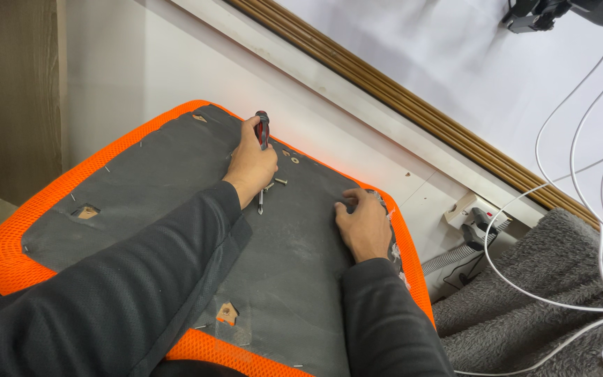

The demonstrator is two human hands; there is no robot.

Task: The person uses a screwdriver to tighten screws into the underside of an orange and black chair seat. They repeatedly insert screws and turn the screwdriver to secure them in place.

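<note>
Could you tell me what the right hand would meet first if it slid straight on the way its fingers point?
The right hand points up-left across the grey seat underside. It would probably first reach the loose screw and the screwdriver in the left hand.

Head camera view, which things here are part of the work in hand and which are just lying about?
In use:
left hand with its grip on the screwdriver
right hand pressing the seat underside
loose screws

Lying about:
white cables
power strip
grey fleece blanket
</note>
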